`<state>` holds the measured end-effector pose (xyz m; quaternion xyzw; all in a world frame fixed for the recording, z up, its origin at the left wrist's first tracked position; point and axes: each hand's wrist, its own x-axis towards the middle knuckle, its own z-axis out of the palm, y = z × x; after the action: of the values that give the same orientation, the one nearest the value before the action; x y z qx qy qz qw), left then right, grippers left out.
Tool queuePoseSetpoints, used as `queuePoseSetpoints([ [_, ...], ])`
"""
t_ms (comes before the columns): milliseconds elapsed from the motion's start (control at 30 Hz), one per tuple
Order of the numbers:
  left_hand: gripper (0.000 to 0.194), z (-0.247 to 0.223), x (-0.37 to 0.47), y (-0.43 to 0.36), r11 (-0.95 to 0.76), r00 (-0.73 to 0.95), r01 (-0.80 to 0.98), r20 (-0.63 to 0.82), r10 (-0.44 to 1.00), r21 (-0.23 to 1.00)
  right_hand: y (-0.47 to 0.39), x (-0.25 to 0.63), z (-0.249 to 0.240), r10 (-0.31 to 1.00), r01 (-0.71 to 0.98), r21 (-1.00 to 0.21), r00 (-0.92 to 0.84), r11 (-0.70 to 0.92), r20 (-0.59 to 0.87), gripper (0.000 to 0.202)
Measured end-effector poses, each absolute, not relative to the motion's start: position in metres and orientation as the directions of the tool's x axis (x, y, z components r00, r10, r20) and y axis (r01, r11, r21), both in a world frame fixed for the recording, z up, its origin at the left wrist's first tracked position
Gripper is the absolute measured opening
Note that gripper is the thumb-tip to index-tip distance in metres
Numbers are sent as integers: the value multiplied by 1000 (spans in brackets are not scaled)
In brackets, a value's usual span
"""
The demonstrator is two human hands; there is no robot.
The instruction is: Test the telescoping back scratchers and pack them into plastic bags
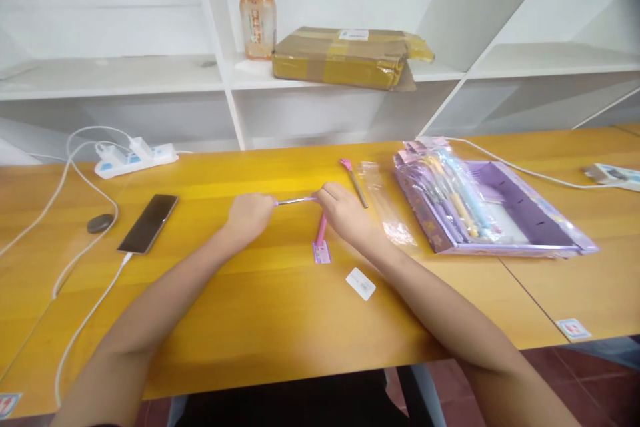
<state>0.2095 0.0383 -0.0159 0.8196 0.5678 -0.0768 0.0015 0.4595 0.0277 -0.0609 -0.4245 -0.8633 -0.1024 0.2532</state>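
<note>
A thin metal rod with purple ends, seemingly a telescopic back scratcher (293, 201), is stretched level between my two closed hands above the table. My left hand (251, 217) is wrapped round its left end, and my right hand (343, 208) grips the right end; both ends are mostly hidden. Beneath my right hand lies a pink handle (321, 232) with a small purple card tag (322, 252) at its lower end. Just beyond that hand rests a metal rod with a pink hand-shaped tip (346, 164). A white label card (361, 283) lies nearer me.
Clear plastic sleeves (383, 203) lie right of centre, beside a purple box (530, 213) holding several wrapped back scratchers (453, 197). At left are a phone (149, 223), its cable and a power strip (136, 159). A bottle (258, 20) and a taped carton (345, 57) occupy the shelf.
</note>
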Motion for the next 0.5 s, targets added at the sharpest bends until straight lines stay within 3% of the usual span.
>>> queuePoseSetpoints([
  [333,40,-18,202,47,-309,300,950,-158,941,-35,35,466,-68,685,763,-74,-528,642,502,29],
  [500,36,-36,204,47,-333,340,940,-155,928,70,38,470,-50,777,796,-81,-555,600,298,13],
])
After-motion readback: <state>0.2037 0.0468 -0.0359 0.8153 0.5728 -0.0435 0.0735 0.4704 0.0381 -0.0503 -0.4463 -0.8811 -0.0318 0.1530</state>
